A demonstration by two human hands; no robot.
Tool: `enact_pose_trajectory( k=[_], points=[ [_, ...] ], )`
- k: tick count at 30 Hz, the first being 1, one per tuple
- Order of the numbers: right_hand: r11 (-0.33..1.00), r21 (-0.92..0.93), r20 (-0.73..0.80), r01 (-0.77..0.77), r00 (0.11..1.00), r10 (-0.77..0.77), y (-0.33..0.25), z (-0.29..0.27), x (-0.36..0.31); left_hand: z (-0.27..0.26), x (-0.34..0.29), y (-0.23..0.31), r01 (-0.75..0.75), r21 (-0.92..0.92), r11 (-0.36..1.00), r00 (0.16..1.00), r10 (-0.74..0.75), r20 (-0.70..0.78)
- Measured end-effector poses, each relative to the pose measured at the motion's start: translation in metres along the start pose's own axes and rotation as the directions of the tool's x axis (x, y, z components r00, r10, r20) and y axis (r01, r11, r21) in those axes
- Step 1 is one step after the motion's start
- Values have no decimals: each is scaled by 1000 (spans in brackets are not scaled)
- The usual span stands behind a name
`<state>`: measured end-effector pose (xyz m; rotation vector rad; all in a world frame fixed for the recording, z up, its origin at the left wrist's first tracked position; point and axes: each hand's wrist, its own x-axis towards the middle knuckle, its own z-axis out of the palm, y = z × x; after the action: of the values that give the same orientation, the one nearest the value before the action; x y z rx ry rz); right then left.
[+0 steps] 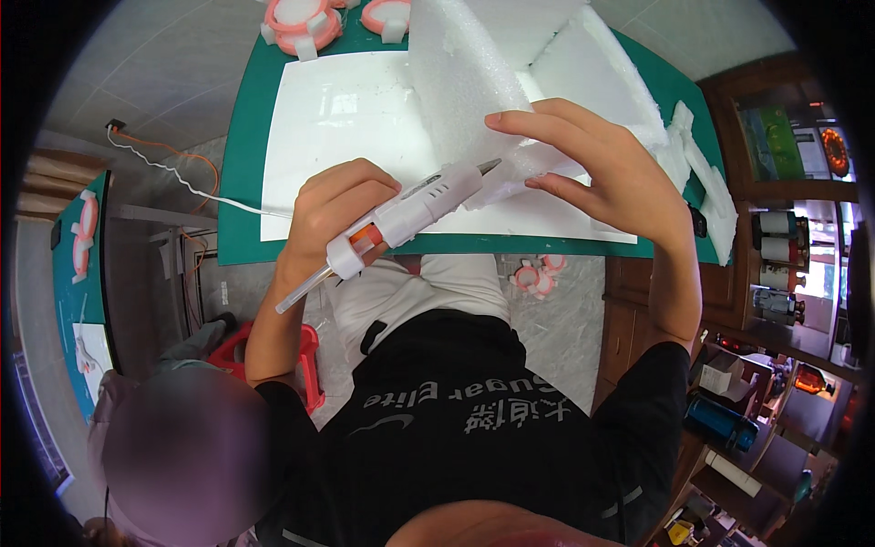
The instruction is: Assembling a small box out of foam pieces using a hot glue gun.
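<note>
glue gun (pixel 419 208) near white sheet (pixel 328 128) on green table (pixel 246 164); wooden shelves (pixel 825 190) right

Green-topped table (pixel 241 182) stood in room, white rectangular sheet (pixel 310 137) spread flat on it. Pink ring-shaped pieces with white foam tabs (pixel 293 38) sat at far left corner; white foam strips (pixel 720 214) lay along right edge. White foam box-like panels (pixel 465 82) rose over sheet. Grey tiled floor (pixel 565 337) bore red plastic stool (pixel 314 365).
</note>
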<state>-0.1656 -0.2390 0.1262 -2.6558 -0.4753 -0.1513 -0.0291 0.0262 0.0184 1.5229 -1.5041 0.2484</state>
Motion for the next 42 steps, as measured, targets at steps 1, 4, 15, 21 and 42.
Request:
enact_pose_trajectory(
  k=[1,4,15,21,42],
  points=[
    [1000,0,-6,5,1000,-5,0,0,1,0,0,-1,2,3,1000,1000,-2,1],
    [1000,17,0,-1,1000,1,1,1,0,1,0,-1,-10,-8,1000,1000,10,-8],
    [999,24,2,22,1000,-22,4,0,0,6,-1,-6,-54,36,998,997,56,-48],
    [999,-9,-3,42,999,-42,4,-3,-1,10,-3,-2,-22,30,999,998,23,-59],
    [1000,-20,-8,16,1000,-16,6,-3,-1,14,-2,-5,-30,30,999,998,31,-57]
  ],
)
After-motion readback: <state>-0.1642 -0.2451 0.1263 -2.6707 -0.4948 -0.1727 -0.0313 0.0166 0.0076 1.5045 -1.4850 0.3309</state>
